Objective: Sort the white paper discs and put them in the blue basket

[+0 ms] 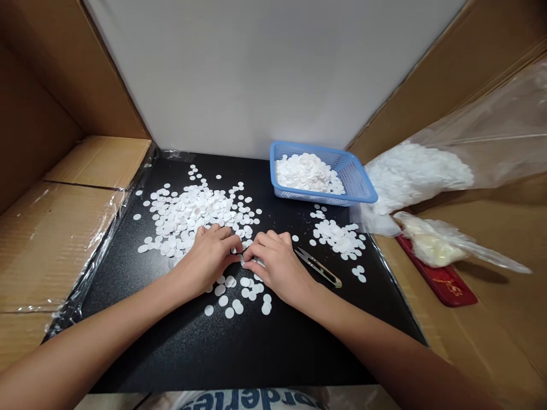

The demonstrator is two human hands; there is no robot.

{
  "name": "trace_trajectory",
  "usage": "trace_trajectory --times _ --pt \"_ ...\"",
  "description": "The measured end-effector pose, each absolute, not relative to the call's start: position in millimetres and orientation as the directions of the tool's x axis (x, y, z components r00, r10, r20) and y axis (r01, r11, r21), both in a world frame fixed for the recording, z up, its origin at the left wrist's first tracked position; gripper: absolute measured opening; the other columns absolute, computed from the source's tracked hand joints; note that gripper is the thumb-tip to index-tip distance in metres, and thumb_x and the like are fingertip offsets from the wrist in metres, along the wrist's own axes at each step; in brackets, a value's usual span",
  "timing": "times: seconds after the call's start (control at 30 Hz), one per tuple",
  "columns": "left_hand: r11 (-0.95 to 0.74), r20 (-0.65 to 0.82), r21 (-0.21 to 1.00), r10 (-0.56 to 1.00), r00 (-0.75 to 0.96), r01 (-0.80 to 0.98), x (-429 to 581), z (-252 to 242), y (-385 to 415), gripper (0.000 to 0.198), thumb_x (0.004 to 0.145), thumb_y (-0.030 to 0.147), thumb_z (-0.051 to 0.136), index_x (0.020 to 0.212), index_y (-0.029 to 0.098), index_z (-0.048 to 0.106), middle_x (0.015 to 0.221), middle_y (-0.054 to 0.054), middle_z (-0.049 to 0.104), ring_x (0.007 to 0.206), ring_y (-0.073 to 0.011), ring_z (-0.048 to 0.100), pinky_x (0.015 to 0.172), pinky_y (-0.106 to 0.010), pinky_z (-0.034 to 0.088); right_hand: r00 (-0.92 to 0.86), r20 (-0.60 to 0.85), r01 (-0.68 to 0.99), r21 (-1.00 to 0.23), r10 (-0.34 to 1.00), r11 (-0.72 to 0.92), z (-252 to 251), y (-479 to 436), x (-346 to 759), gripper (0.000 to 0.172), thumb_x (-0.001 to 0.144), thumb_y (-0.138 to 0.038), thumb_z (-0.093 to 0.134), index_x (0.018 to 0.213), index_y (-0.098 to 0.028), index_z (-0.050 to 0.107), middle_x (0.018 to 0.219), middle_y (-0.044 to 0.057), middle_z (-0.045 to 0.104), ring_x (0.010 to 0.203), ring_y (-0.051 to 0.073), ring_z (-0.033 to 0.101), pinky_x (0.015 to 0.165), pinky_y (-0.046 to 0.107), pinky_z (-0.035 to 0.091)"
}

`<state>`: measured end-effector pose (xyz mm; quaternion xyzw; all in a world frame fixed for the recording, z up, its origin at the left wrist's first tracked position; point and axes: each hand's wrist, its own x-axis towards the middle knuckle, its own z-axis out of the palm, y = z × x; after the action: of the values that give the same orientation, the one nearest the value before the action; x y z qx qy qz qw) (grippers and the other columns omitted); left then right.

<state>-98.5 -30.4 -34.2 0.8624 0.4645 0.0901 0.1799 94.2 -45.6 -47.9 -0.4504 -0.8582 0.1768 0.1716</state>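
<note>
My left hand [210, 256] and my right hand [277, 265] come together over the middle of the black tabletop, fingertips nearly meeting. Both are closed in a pinch. White shows between the thumb and forefinger of the right hand, seemingly a small round disc [259, 262]. What the left fingertips hold is hidden. A big heap of flat white discs [192, 210] lies beyond and beside the left hand. Several loose discs [229, 312] are scattered on the near side of both hands. Close to the right wrist rest small thread snips [318, 266], partly behind the hand.
A blue basket [325, 197] of white discs stands at the back right, with a smaller pile of discs [341, 238] before it. Further right are a clear bag of discs [419, 171], a knotted plastic bag [436, 245] and a red case [457, 293]. Cardboard [81, 228] flanks the table.
</note>
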Motion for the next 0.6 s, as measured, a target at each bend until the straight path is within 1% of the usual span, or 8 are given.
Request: trace_trajectory --times 0.13,0.23,0.3,0.47,0.53,0.57,0.6 --pt "-0.507 -0.017 0.399 0.829 0.559 0.764 -98.9 -35.2 -29.0 0.008 0.094 0.018 0.057 0.089 0.019 0.063 0.083 -0.003 0.061 0.083 -0.0216 0.05 0.073 -0.034 0.029 -0.542 0.138 0.688 -0.494 0.829 0.532 -46.6 -53.4 89.2 0.012 0.087 -0.015 0.072 0.083 -0.021 0.062 0.09 0.0 0.061 0.087 0.017 0.052 0.08 0.034 0.031" --pt "-0.53 -0.016 0.404 0.811 0.585 0.745 -98.8 -33.5 -28.3 0.01 0.094 0.014 0.057 0.087 0.019 0.063 0.087 -0.003 0.061 0.085 -0.0215 0.049 0.074 -0.034 0.028 -0.6 0.111 0.642 -0.524 0.792 0.559 -43.9 -57.7 90.6 0.011 0.087 -0.015 0.072 0.083 -0.02 0.064 0.09 0.0 0.062 0.088 0.018 0.052 0.079 0.034 0.031" --pt "-0.541 -0.024 0.395 0.802 0.597 0.743 -98.3 -32.6 -27.7 0.012 0.093 0.012 0.057 0.086 0.019 0.063 0.088 -0.003 0.061 0.085 -0.0215 0.048 0.074 -0.034 0.027 -0.606 0.094 0.635 -0.541 0.79 0.552 -40.5 -56.3 96.4 0.009 0.089 -0.016 0.071 0.085 -0.021 0.065 0.089 0.001 0.063 0.088 0.018 0.052 0.079 0.035 0.031" --pt "-0.534 -0.042 0.363 0.809 0.586 0.764 -97.1 -34.6 -25.3 0.007 0.091 0.013 0.063 0.086 0.018 0.063 0.088 -0.003 0.062 0.085 -0.0215 0.048 0.074 -0.034 0.025 -0.537 0.076 0.711 -0.496 0.84 0.499 -34.3 -45.2 111.6 0.008 0.094 -0.016 0.065 0.091 -0.022 0.067 0.09 0.002 0.063 0.088 0.019 0.054 0.081 0.036 0.031" --pt "-0.539 -0.039 0.352 0.808 0.588 0.765 -96.8 -35.4 -24.5 0.006 0.09 0.014 0.065 0.085 0.018 0.063 0.088 -0.003 0.062 0.085 -0.0218 0.048 0.074 -0.034 0.025 -0.544 0.062 0.722 -0.473 0.837 0.504 -35.3 -43.2 110.9 0.003 0.093 -0.019 0.068 0.092 -0.022 0.068 0.092 0.002 0.064 0.089 0.02 0.053 0.081 0.037 0.031" --pt "-0.542 -0.036 0.344 0.808 0.588 0.767 -96.7 -35.6 -24.2 0.007 0.09 0.015 0.065 0.085 0.018 0.063 0.087 -0.003 0.063 0.085 -0.0219 0.049 0.073 -0.034 0.025 -0.544 0.056 0.731 -0.459 0.837 0.506 -36.2 -43.0 109.3 0.003 0.091 -0.021 0.07 0.094 -0.022 0.068 0.093 0.003 0.064 0.09 0.02 0.053 0.081 0.037 0.031" --pt "-0.543 -0.035 0.336 0.81 0.586 0.77 -96.6 -35.5 -23.9 0.007 0.09 0.015 0.066 0.084 0.018 0.063 0.087 -0.003 0.063 0.085 -0.022 0.049 0.073 -0.034 0.024 -0.544 0.049 0.74 -0.442 0.838 0.507 -37.2 -43.2 107.3 0.007 0.089 -0.021 0.073 0.095 -0.021 0.068 0.093 0.003 0.064 0.09 0.02 0.053 0.082 0.037 0.031"
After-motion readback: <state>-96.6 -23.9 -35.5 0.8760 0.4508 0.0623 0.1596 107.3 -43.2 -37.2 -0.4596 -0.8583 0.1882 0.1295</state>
